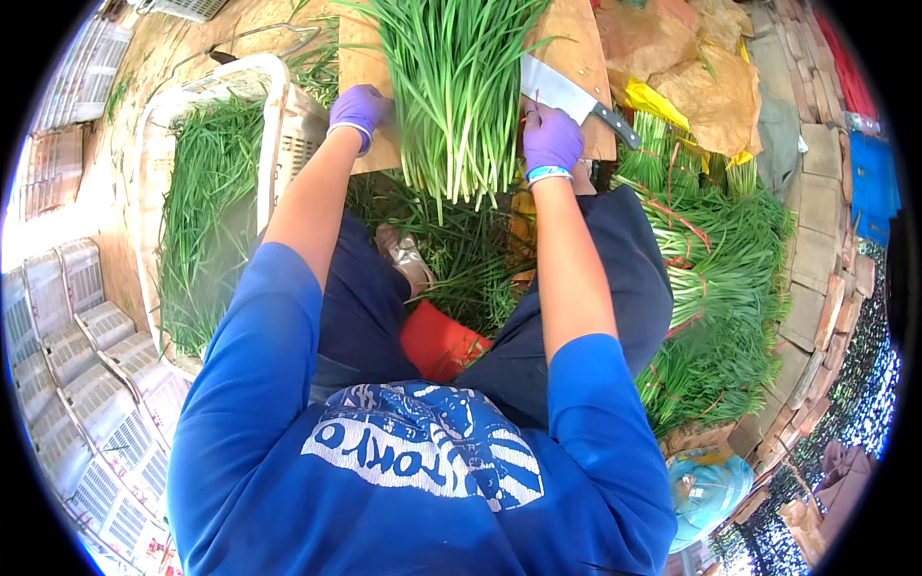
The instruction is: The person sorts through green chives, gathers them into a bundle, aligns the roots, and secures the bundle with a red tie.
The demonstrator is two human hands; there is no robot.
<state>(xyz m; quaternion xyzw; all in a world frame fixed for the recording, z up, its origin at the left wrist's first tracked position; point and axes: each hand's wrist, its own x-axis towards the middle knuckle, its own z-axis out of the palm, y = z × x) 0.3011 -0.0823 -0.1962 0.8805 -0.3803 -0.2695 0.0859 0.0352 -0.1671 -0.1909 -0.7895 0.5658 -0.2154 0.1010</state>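
Observation:
A thick bundle of long green chives (451,86) lies on a wooden cutting board (576,38) in front of me, its cut ends hanging over the near edge. My left hand (357,110), in a purple glove, rests on the board at the bundle's left side. My right hand (550,139), also gloved in purple, presses against the bundle's right side. A cleaver (562,91) with a dark handle lies on the board just beyond my right hand; whether the fingers touch its blade I cannot tell.
A white plastic crate (274,115) full of loose chives stands at my left. Tied chive bundles (715,278) are heaped on my right, brown paper (711,86) beyond them. A red stool (437,341) shows between my knees. Stacked white crates (86,355) line the far left.

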